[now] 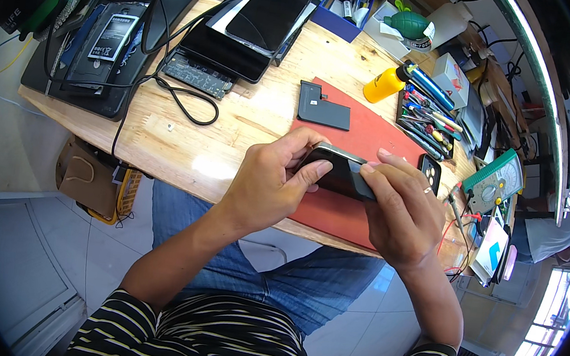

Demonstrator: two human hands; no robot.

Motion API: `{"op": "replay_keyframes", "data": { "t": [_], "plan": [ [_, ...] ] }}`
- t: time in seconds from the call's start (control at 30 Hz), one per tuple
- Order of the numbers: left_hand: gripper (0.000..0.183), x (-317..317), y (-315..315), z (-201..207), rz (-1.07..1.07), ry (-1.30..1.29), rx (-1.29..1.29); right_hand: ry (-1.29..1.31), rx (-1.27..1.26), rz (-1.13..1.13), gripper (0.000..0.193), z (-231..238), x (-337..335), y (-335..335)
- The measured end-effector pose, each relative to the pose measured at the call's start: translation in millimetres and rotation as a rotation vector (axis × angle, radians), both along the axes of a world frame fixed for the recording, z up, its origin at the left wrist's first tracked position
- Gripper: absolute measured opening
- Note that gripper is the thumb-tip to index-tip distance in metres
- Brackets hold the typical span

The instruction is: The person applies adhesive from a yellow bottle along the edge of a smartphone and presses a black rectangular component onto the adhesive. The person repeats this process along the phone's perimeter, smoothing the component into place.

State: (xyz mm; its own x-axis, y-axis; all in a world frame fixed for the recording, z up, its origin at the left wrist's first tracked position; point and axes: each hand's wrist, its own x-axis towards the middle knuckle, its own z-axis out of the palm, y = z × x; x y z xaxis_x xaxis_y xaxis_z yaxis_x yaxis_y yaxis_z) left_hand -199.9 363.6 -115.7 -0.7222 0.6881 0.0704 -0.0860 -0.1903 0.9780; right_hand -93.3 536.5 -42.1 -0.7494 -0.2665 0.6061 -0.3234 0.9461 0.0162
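Observation:
A dark smartphone [338,174] with a pale metal edge is held up above a red work mat [326,214]. My left hand [273,174] grips its left end, thumb across the dark face and fingers behind. My right hand [403,208] closes on the other end, with fingertips at its upper edge; part of the phone is hidden behind them. Beyond the phone, a dark L-shaped phone battery [326,107] lies on the mat. A black phone case [429,171] with camera openings lies just past my right hand.
A yellow bottle [385,84] stands behind the mat, beside a tray of pens and screwdrivers [433,121]. At right is a green multimeter [493,182] with red and black leads. Tablets [243,48], a circuit board [200,76] and a looping black cable [194,121] occupy the left side.

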Motion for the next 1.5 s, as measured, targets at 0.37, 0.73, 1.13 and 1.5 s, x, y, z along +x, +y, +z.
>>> {"op": "replay_keyframes", "data": {
  "t": [0.37, 0.73, 1.13, 1.5],
  "plan": [
    [0.021, -3.0, -3.9, 3.1, -0.076, 0.042, -0.074, -0.011, -0.010, -0.006, 0.029, -5.7, -0.2, -2.1],
    [0.022, -3.6, -3.3, 3.1, -0.076, 0.061, -0.065, -0.028, -0.008, -0.008, 0.028, -4.6, -1.2, -4.7],
    [0.017, -0.6, 0.3, 1.3, -0.008, 0.028, -0.018, 0.007, 0.009, 0.009, 0.028, -7.8, -1.7, -3.3],
    [0.025, -4.3, -1.2, -5.5, -0.045, 0.109, 0.008, 0.066, 0.062, -0.032, 0.030, -19.0, 0.1, -5.2]
  ]
}}
